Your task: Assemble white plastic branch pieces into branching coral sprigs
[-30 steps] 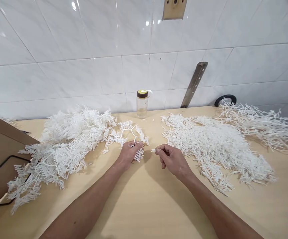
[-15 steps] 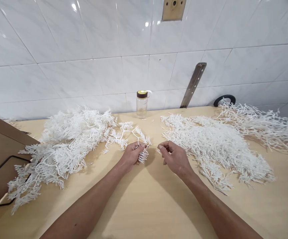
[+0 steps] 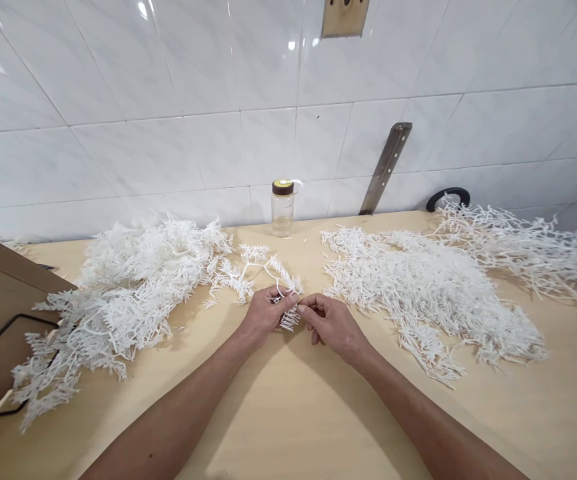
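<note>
A white branched plastic sprig (image 3: 252, 265) with many small side twigs is held between the thumb and fingers of my left hand (image 3: 264, 313). Part of it hangs below those fingers, and its upper stems reach back over the table. Close on the right, my right hand (image 3: 332, 325) is closed in a pinch at the sprig's edge; the exact bit between its fingertips is too small to make out. To the left lies a big heap of similar white sprigs (image 3: 143, 287). Right of my hands spreads a pile of short white twig pieces (image 3: 433, 293).
Bare white branching stems (image 3: 528, 247) lie at the far right, near a black ring (image 3: 448, 199). A clear bottle (image 3: 282, 217) stands by the tiled wall, and a metal strip (image 3: 386, 168) leans there. At left is a brown board (image 3: 3, 300) with a black wire frame.
My right hand has moved left, from apart to pinching at the sprig's edge beside my left hand. My left hand keeps its hold, nearly still. The view has shifted slightly.
</note>
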`<state>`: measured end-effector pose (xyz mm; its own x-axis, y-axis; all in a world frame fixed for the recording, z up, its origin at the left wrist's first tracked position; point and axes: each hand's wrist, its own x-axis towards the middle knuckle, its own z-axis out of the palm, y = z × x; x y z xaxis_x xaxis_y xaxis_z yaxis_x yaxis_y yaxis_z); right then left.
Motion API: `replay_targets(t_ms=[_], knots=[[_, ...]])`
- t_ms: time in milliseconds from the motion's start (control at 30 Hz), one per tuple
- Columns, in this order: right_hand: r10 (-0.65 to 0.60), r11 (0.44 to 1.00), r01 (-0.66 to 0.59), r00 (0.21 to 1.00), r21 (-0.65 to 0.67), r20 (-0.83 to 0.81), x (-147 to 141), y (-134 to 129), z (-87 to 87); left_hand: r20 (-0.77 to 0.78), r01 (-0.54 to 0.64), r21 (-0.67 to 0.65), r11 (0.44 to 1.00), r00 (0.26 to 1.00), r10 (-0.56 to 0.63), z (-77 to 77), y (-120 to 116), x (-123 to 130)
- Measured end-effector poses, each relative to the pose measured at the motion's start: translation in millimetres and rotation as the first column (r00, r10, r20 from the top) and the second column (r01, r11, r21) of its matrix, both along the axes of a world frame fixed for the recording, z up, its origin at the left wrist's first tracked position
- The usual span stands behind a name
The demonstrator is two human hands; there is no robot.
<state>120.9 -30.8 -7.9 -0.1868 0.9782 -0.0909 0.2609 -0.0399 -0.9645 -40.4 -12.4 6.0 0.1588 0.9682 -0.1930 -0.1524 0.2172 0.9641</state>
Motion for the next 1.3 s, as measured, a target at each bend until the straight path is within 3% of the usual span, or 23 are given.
replay_targets(t_ms=[133,267,467,700,867,1133,1300], knots=[[0.013,0.999,-0.014,0.999,-0.034,-0.041,1,1,-0.6,-0.027,0.004,0.016,1.000,1.000,-0.003,-1.7,0,0],[0.070,0.984,-0.103,0.974,-0.148,-0.215,3,3,-2.1,-0.082,-0.010,0.064,0.998,0.997,0.015,-5.9,2,-1],[0.025,0.964,-0.117,0.933,-0.237,-0.359,4,8,-8.2,-0.152,0.009,0.080,0.997,0.988,0.003,-10.0,2,-2],[0.028,0.983,-0.068,0.974,-0.173,-0.227,1,5,-5.3,-0.142,0.035,0.089,0.995,0.990,-0.022,-13.3,2,-2],[0.044,0.992,-0.064,0.984,-0.110,-0.175,2,5,-9.5,-0.170,0.030,0.051,0.998,0.985,-0.020,-7.6,2,-2],[-0.037,0.999,0.036,0.996,-0.011,-0.078,8,9,-14.7,-0.164,0.235,0.040,0.971,0.960,-0.226,6.3,2,-10],[-0.039,0.999,0.039,0.997,0.003,-0.072,9,7,-9.2,-0.201,0.242,0.026,0.970,0.952,-0.232,6.4,3,-9]])
